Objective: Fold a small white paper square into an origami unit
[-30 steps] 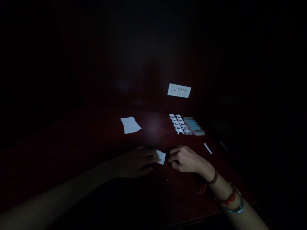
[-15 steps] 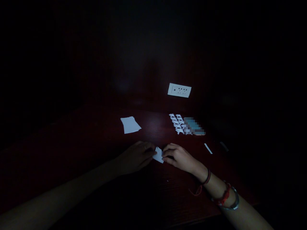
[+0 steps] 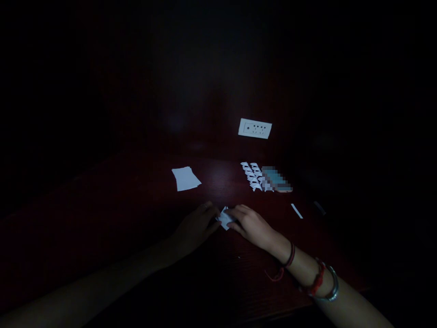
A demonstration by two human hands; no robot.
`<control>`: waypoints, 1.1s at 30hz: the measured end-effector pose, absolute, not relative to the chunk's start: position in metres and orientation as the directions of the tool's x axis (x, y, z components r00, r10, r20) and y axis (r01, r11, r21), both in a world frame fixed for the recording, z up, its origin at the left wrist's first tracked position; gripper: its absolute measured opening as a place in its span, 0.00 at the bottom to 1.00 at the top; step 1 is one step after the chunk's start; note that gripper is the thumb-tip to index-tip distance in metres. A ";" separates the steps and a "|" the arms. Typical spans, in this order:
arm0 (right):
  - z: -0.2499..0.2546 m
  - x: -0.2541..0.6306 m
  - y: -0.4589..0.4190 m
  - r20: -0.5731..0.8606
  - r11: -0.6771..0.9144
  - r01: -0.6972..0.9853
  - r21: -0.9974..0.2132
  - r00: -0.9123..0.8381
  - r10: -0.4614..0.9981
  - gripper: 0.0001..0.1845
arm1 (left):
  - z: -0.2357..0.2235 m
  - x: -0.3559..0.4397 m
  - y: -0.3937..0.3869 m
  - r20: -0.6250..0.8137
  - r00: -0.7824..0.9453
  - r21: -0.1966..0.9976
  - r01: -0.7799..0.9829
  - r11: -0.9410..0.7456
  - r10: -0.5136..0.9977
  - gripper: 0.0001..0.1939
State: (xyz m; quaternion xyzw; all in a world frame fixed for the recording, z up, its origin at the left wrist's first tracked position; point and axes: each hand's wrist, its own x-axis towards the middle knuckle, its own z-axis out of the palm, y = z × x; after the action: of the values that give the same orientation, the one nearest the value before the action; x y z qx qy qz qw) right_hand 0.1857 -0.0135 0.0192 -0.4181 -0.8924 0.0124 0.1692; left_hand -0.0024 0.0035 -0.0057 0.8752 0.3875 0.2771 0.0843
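A small folded piece of white paper (image 3: 225,220) lies low over the dark red table, between my two hands. My left hand (image 3: 200,225), in shadow, pinches its left edge with thumb and fingers. From the other side my right hand (image 3: 251,224) grips the paper's right part, with the fingers over its top and the thumb at its lower edge. Part of the paper is hidden beneath the fingertips. Beyond my left hand lies a stack of white paper sheets (image 3: 186,179). Past my right hand, several small folded paper pieces (image 3: 251,175) are lined up in rows.
A phone (image 3: 277,180), blurred out, lies against the folded pieces. A thin white paper strip (image 3: 297,211) and a dimmer strip (image 3: 320,208) are on the table's right side. A white socket plate (image 3: 255,128) is on the back wall. The surroundings are very dark.
My right hand has shifted slightly left, its fingers further over the paper. The paper has turned and shows a narrower, pointed outline. My left hand's fingers have curled more at its edge.
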 end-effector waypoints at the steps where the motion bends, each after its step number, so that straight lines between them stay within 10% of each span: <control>1: 0.019 0.186 -0.013 0.290 0.653 0.739 -0.169 -0.595 0.749 0.14 | -0.005 -0.001 0.003 0.427 0.549 0.368 0.620 -0.692 0.719 0.05; 14: 0.016 0.188 -0.011 0.286 0.669 0.728 -0.149 -0.616 0.735 0.14 | -0.007 -0.012 0.008 0.439 0.796 0.158 0.387 -0.908 0.416 0.10; 33: 0.015 0.189 -0.010 0.285 0.669 0.723 -0.173 -0.613 0.737 0.13 | -0.002 -0.019 0.011 0.430 0.829 0.268 0.262 -0.927 0.359 0.18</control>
State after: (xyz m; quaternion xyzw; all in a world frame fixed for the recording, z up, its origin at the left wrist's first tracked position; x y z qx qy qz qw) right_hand 0.1886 -0.0102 0.0146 -0.4065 -0.8978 0.0201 0.1680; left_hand -0.0185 0.0112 -0.0022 0.9510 0.1633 0.2429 0.0992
